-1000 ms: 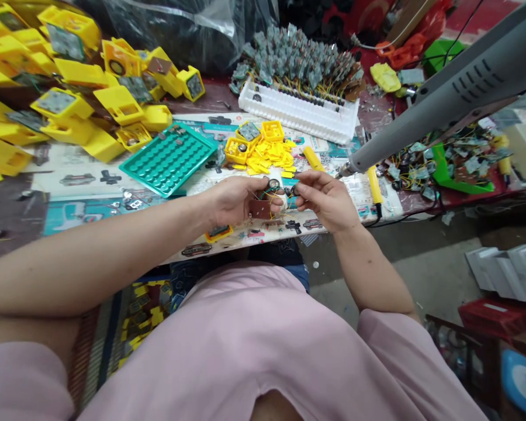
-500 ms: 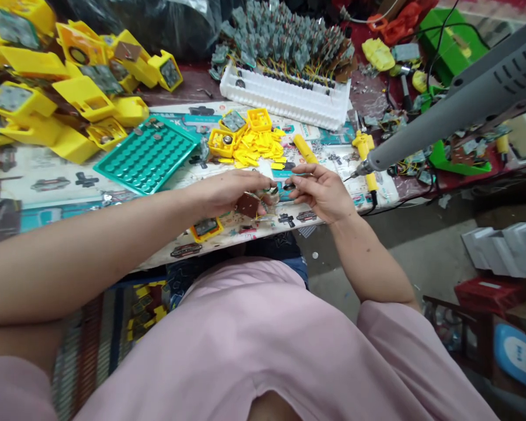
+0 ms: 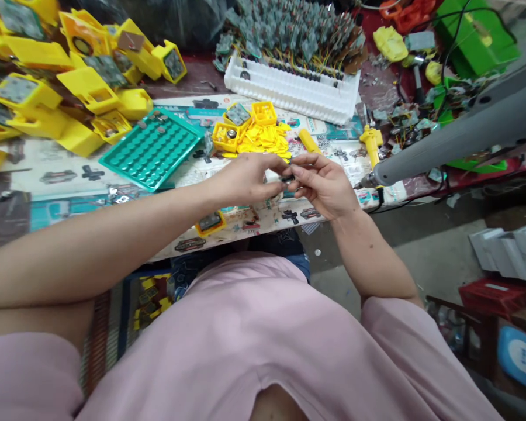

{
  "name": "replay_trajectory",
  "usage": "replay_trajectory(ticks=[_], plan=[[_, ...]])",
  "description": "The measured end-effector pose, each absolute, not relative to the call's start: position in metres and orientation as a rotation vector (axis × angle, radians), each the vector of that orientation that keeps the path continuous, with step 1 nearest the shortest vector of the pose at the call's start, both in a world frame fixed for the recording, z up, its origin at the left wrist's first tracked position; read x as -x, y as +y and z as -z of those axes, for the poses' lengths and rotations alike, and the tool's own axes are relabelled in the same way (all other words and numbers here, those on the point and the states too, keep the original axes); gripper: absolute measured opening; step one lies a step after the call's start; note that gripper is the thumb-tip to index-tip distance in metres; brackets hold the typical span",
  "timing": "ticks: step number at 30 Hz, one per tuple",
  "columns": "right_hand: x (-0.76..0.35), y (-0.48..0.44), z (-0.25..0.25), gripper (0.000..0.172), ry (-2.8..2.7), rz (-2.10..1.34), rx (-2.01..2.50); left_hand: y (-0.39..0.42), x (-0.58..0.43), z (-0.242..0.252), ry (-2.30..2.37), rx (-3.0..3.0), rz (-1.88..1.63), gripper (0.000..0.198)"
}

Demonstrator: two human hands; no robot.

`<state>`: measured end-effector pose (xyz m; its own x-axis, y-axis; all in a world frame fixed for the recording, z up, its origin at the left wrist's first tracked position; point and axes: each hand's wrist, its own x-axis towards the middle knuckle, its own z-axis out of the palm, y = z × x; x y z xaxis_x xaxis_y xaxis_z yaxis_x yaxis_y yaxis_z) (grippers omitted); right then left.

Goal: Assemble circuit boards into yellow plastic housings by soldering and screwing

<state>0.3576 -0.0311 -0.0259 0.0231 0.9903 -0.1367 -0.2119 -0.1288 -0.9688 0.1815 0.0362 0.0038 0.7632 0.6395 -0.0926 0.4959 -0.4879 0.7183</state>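
Note:
My left hand and my right hand meet above the front of the table, fingertips touching. Between their pinched fingers is a small dark part, too small to name. Each hand's fingers are closed on it or on something hidden beside it. Just below my left hand, a yellow housing with a grey board lies at the table edge. Behind the hands is a heap of small yellow pieces, with open yellow housings at its left. A yellow stick lies near my right fingers.
A teal tray lies left of the heap, with many yellow housings farther left. A white rack stands behind, before piled boards. At the right are a grey electric screwdriver and a yellow-handled tool.
My hands have come together. The brown board and wires that showed under my left hand are no longer visible. The view has shifted slightly.

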Motion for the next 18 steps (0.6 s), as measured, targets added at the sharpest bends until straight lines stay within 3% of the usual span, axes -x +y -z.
replay_trajectory(ticks=[3,9,12,16,18], plan=[[-0.355,-0.032,0.024,0.043,-1.046,-1.120,1.182,0.041,-0.180,-0.001,0.888,-1.720,-0.324,0.013],[-0.356,-0.036,0.041,0.032,-1.430,-0.913,1.360,0.044,-0.163,-0.004,0.806,-1.081,-0.542,0.012],[-0.354,-0.038,0.044,0.026,-1.777,-0.725,1.486,0.043,-0.157,-0.010,0.889,-0.972,-0.550,0.016],[-0.346,-0.037,0.043,0.034,-2.024,-0.678,1.586,0.044,-0.150,-0.016,0.954,-0.956,-0.468,0.014],[-0.342,-0.037,0.043,0.027,-2.058,-0.668,1.635,0.045,-0.145,-0.018,0.938,-0.955,-0.427,0.012]])
